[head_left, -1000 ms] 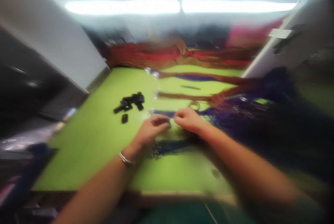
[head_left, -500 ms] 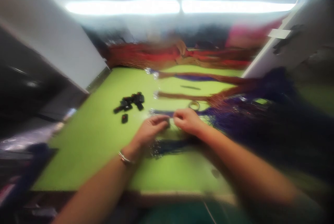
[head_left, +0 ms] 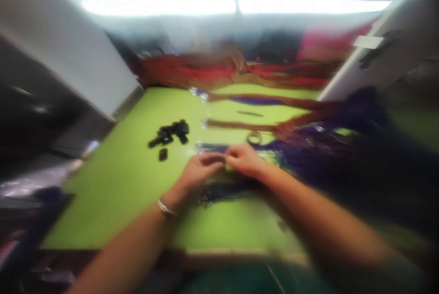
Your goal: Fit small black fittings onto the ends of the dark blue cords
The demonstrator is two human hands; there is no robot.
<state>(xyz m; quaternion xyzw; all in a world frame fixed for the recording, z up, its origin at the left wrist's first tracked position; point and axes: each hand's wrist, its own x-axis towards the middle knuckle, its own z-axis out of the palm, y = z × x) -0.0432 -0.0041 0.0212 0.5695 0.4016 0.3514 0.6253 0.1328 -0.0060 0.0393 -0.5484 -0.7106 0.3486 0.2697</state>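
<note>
Closed the gap between left hand [head_left: 198, 168] and right hand [head_left: 245, 160]; now touching or nearly so, at one shared spot. Apparently pinching a small dark piece [head_left: 224, 161] in the left, just near of blue wires [head_left: 213, 148]; can't tell the right's grip.

Ring [head_left: 249, 141] lay on table [head_left: 120, 189] | blocks [head_left: 167, 134] sat left of ring | rod [head_left: 250, 114] lay behind it | wire tangle [head_left: 312, 152] spread to its right

Free tabletop [head_left: 116, 193] near left, wires [head_left: 305, 154] right
</note>
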